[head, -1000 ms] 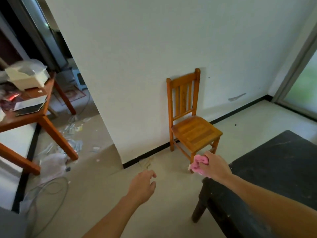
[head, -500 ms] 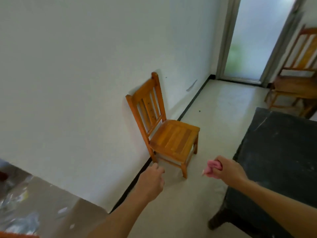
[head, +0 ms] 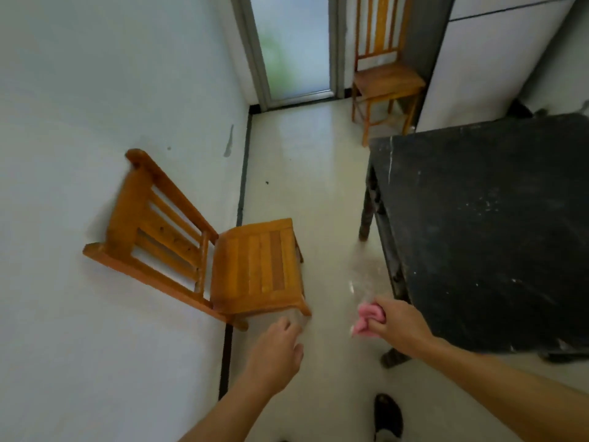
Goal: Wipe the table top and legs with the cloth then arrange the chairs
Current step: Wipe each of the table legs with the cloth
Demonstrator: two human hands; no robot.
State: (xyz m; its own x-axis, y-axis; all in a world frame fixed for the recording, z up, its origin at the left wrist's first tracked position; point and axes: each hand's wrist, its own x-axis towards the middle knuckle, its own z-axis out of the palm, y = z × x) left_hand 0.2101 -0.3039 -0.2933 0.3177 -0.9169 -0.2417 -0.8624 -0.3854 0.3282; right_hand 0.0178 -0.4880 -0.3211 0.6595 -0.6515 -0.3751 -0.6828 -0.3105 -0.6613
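Beside the black table (head: 497,224), right hand (head: 398,323) fingers curl tight around pink cloth (head: 368,319); left hand (head: 275,355) loosely curled, empty, near wooden chair (head: 255,266).

Forearms (head: 223,416) bare; dark shoe (head: 388,416) on foot.

Pink cloth (head: 369,318) was bunched in the right hand (head: 400,323), held just off the worktop (head: 494,234) corner. The worktop was black, flecked with pale specks, and stood on dark legs. The near chair (head: 255,266), slatted orange wood, stood upright with its back to the wall (head: 95,90). The far chair (head: 387,79), same wood, stood upright beyond the worktop, beside the doorway (head: 293,46).
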